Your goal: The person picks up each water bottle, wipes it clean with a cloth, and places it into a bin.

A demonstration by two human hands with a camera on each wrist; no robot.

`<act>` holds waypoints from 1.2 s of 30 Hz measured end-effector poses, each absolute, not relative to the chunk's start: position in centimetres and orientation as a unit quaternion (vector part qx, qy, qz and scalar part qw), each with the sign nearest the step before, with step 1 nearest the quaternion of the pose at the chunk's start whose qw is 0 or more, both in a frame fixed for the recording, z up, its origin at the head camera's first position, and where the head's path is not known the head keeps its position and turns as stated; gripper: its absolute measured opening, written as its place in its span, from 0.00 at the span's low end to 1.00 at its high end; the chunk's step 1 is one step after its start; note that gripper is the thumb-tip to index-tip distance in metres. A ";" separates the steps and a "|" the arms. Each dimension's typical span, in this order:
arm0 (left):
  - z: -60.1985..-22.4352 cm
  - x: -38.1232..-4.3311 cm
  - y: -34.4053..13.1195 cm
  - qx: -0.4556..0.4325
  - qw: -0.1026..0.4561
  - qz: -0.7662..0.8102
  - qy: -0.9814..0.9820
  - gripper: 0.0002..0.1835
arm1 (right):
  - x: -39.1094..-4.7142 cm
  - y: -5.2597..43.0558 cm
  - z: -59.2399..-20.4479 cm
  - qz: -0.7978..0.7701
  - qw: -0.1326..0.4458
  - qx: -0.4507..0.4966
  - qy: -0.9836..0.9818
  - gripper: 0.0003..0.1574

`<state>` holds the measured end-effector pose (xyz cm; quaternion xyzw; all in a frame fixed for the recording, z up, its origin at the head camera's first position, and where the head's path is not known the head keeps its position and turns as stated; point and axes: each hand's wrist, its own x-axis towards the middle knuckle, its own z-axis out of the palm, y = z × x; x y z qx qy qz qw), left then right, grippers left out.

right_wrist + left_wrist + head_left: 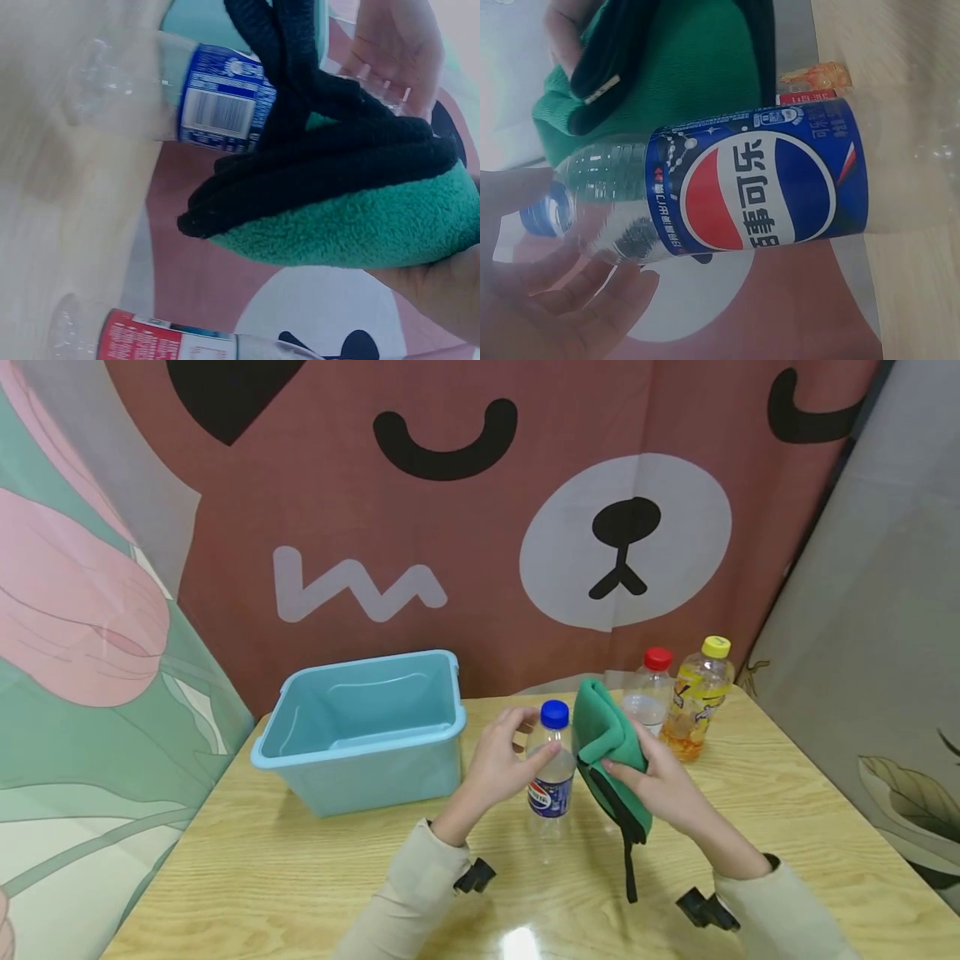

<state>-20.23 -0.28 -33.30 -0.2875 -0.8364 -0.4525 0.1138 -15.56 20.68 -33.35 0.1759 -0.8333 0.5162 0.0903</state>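
A clear plastic bottle (551, 793) with a blue cap and a blue Pepsi label stands upright on the table. My left hand (498, 760) is around its neck and shoulder, thumb in front and loosely bent fingers on the far side. In the left wrist view, those fingers (592, 300) spread beside the bottle's shoulder, not wrapped tightly about it. My right hand (667, 785) grips a folded green towel (611, 735) with black edging and a hanging black loop, thumb on the near face. The towel is held up just right of the bottle.
A light blue plastic bin (375, 777) stands at the left of the wooden table (315, 885). Behind the towel are a red-capped bottle (648, 693) and a yellow-capped bottle (697, 702) with some orange drink in it. A bear-print curtain (480, 543) hangs behind the table.
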 end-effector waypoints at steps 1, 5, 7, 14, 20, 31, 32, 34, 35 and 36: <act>-33.3 -20.2 -0.3 -0.287 0.111 -0.454 -0.836 0.24 | -15.6 20.7 -33.2 0.517 0.090 0.179 -0.832 0.41; -33.3 -20.3 -0.4 -0.292 0.111 -0.455 -0.834 0.23 | -15.8 20.6 -32.9 0.513 0.094 0.193 -0.831 0.41; -33.3 -20.4 -0.4 -0.299 0.116 -0.454 -0.831 0.23 | -15.9 20.5 -32.9 0.513 0.091 0.203 -0.829 0.41; -33.2 -20.6 -0.7 -0.309 0.130 -0.458 -0.823 0.21 | -16.2 19.9 -32.9 0.507 0.065 0.217 -0.832 0.41; -32.9 -20.4 -0.7 -0.312 0.105 -0.467 -0.821 0.21 | -16.6 19.5 -33.3 0.499 0.035 0.212 -0.840 0.41; -33.3 -20.0 -0.2 -0.301 0.116 -0.454 -0.831 0.25 | -17.3 19.3 -34.2 0.511 0.009 0.238 -0.826 0.47; -33.4 -19.9 -0.1 -0.300 0.124 -0.448 -0.833 0.26 | -17.3 19.3 -34.4 0.516 0.005 0.235 -0.824 0.47; -33.6 -19.9 0.0 -0.298 0.139 -0.444 -0.834 0.26 | -17.2 19.3 -34.9 0.529 -0.002 0.226 -0.818 0.47; -33.6 -19.9 0.1 -0.298 0.144 -0.442 -0.834 0.26 | -17.2 19.3 -35.1 0.536 -0.007 0.220 -0.815 0.47; -33.6 -19.8 0.1 -0.297 0.147 -0.442 -0.834 0.25 | -17.2 19.3 -35.3 0.543 -0.011 0.217 -0.811 0.47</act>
